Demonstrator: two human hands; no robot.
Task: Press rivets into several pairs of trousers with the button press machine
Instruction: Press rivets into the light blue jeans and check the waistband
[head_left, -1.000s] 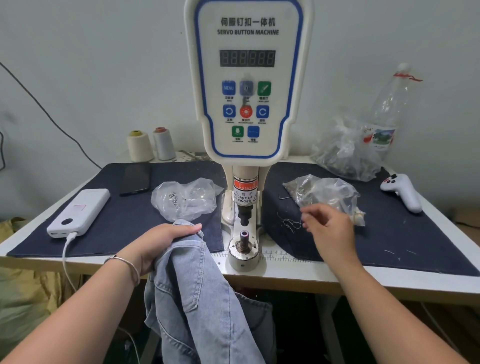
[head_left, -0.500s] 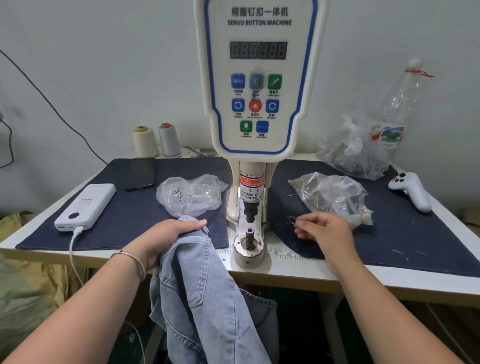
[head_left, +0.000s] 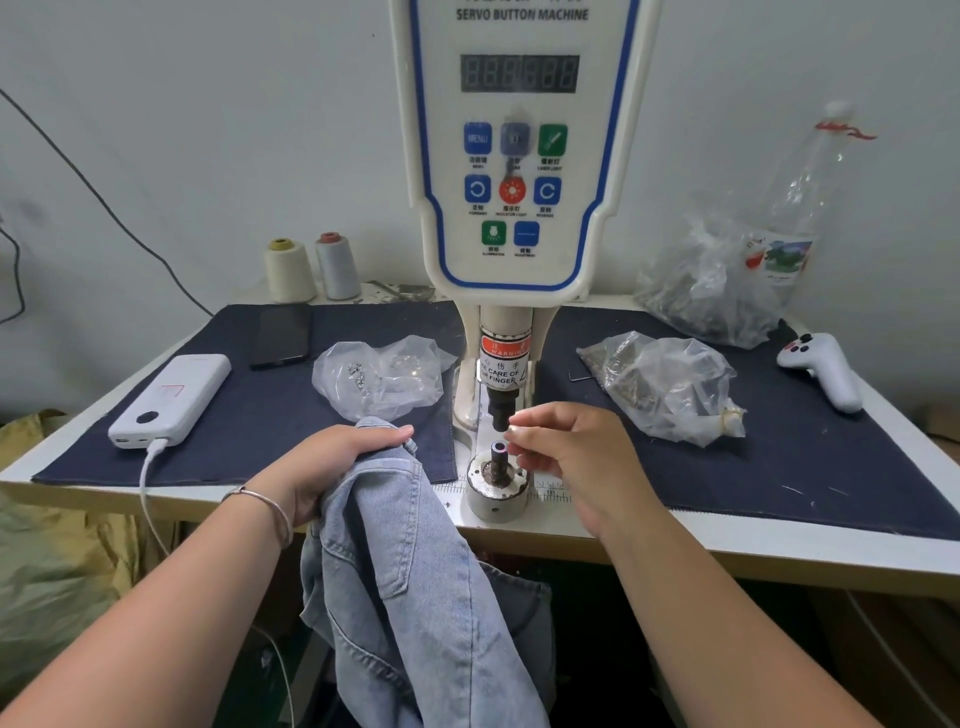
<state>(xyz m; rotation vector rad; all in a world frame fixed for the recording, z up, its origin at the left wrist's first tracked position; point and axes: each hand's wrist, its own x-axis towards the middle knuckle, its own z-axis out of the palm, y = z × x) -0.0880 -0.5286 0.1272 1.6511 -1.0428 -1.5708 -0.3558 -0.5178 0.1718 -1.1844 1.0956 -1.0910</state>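
My left hand (head_left: 332, 462) is gripping the jeans (head_left: 405, 571) at the table edge; my right hand (head_left: 566, 457) is pinching a small shiny rivet (head_left: 514, 429) beside the machine's (head_left: 519, 156) lower post (head_left: 500, 457).

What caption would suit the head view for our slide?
Right hand pinches a rivet at the button press; left hand holds jeans.

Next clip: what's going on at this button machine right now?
A person sits at a servo button machine. The left hand grips a pair of light blue jeans at the table's front edge; they hang off it, not yet under the press. The right hand pinches something small and shiny, probably a rivet, beside the lower die post, just under the punch. Bags of hardware lie on the dark mat either side. Nothing has been pressed yet.
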